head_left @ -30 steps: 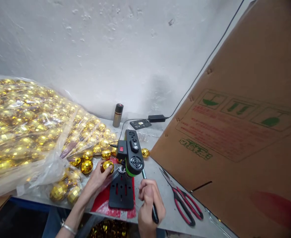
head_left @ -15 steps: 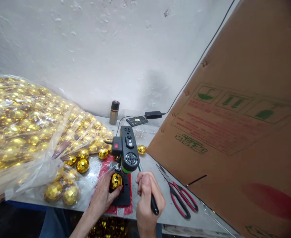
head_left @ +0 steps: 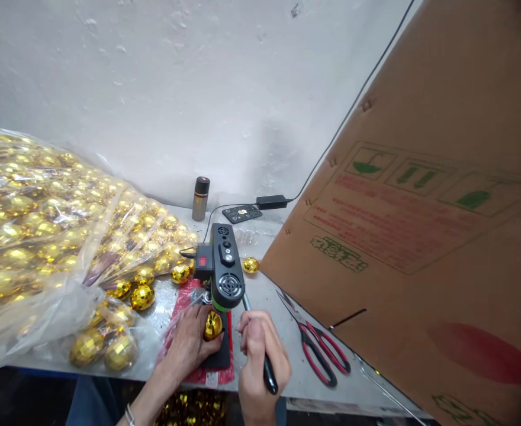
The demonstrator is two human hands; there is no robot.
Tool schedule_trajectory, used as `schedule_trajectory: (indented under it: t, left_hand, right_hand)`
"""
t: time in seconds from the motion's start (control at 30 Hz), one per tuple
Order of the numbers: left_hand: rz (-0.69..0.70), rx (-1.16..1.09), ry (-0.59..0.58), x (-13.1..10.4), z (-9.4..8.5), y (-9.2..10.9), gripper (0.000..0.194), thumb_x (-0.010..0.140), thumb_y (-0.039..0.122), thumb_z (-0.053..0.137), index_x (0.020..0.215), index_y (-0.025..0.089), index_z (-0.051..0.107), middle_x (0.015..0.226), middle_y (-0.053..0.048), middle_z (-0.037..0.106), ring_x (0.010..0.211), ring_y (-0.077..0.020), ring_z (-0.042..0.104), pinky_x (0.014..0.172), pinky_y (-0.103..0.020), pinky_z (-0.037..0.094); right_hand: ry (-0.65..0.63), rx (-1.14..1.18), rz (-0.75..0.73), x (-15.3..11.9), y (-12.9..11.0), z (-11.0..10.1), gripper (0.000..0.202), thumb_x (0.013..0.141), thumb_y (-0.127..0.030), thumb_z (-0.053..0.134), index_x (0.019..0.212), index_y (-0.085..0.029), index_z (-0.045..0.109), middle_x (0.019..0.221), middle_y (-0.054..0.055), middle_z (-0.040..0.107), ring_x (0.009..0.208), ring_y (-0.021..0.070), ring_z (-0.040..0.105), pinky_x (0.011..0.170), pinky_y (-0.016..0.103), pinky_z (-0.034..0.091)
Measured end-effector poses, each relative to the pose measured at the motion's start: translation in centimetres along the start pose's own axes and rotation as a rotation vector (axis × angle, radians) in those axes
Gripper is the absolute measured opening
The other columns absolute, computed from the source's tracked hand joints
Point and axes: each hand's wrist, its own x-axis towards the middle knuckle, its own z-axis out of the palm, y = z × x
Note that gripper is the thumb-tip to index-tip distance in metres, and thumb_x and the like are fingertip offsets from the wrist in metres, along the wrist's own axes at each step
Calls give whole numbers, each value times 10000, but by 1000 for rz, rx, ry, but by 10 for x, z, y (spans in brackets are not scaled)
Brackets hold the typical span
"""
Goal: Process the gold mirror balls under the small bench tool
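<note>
My left hand (head_left: 193, 337) is closed round a gold mirrored ball (head_left: 213, 325), thumb on the near side and fingers on the far side. The ball sits over the black base (head_left: 219, 359) of a small bench machine (head_left: 227, 266), right below its dark head with the green rim. To the right, my right hand (head_left: 263, 358) is wrapped round the machine's lever (head_left: 270, 374), a metal rod with a black grip. The rod's upper end goes behind the head. Under the base lies a red plastic sheet (head_left: 185, 305).
A big clear bag (head_left: 85, 296) of gold balls fills the left. Red-and-black scissors (head_left: 318, 346) lie right, beside a large cardboard box (head_left: 398, 236). A bottle (head_left: 200, 199), a phone-like dark slab (head_left: 241, 213) and a power adapter (head_left: 272, 202) stand behind. One loose ball (head_left: 250, 265) lies near the box.
The ball in my left hand has turned, with a dark slit now on its top. My left hand has shifted slightly under the head. My right hand stays on the lever.
</note>
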Motion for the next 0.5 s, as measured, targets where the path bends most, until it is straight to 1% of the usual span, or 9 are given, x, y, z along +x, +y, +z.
schedule_trajectory:
  t: [0.13, 0.23, 0.43, 0.5]
  left_hand:
    - [-55, -28, -7, 0, 2, 2, 322, 786, 402, 771, 1048, 225, 707, 956, -75, 760, 955, -335, 716, 908, -480, 529]
    - [-62, -51, -14, -2, 2, 1, 341, 768, 409, 786, 1048, 232, 704, 976, -71, 763, 980, -341, 709, 936, -493, 516]
    - [-74, -119, -34, -2, 3, -2, 393, 765, 381, 778, 1122, 232, 711, 1088, -96, 778, 1056, -358, 701, 956, -514, 509]
    - [-67, -125, -27, -2, 5, -3, 413, 764, 390, 782, 1138, 231, 712, 1108, -99, 777, 1066, -362, 703, 960, -521, 512]
  right_hand:
    - [-28, -7, -17, -2, 2, -1, 351, 1086, -140, 423, 775, -218, 565, 708, -20, 531, 607, 111, 533, 542, 239, 402]
    - [-24, -21, -23, -8, 7, -2, 349, 1078, -127, 420, 772, -223, 557, 707, -24, 531, 605, 107, 538, 541, 238, 399]
    - [0, -76, -89, -33, 33, 0, 361, 1081, -186, 402, 749, -233, 536, 707, -16, 566, 605, 124, 555, 563, 264, 418]
    - [38, -74, -104, -38, 39, 3, 367, 1084, -202, 398, 743, -236, 529, 700, -21, 568, 610, 130, 555, 618, 278, 455]
